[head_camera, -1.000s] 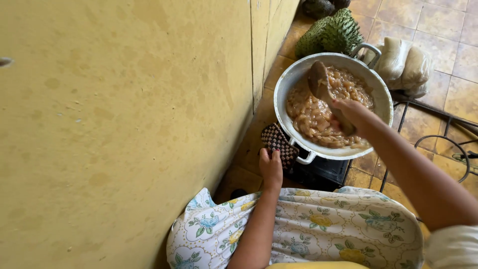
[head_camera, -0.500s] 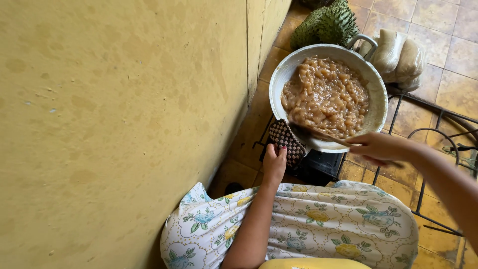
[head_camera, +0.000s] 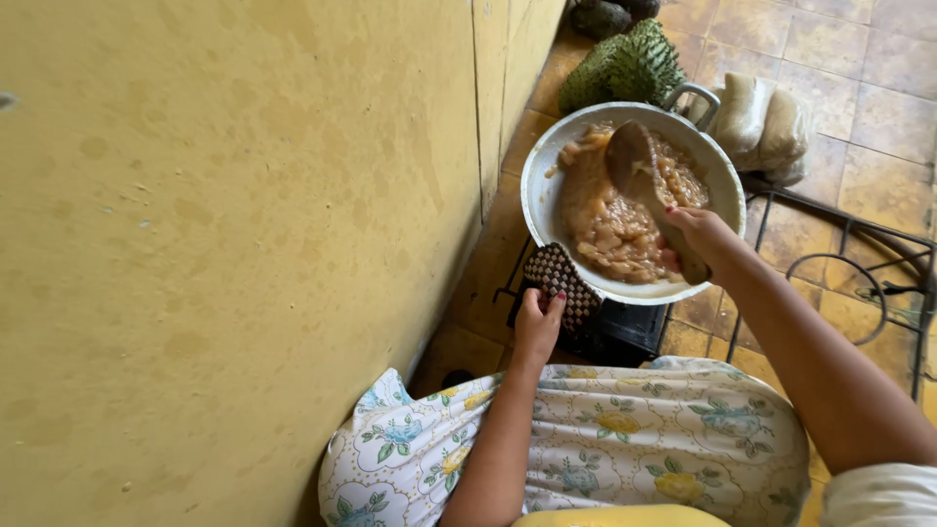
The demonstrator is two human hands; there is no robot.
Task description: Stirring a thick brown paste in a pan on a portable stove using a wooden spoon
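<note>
Diagonally, the wooden spoon (head_camera: 649,190) points up-left into the pot (head_camera: 547,185), right hand (head_camera: 698,234) gripping it, left hand (head_camera: 537,322) clutching the checkered cloth (head_camera: 561,278).

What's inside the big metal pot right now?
The metal pot holds a lumpy, pale brown mixture, heaped toward the near side. A wooden spoon, held by the right hand, rests in it. The mixture covers the pot's bottom, so nothing beneath shows.
</note>
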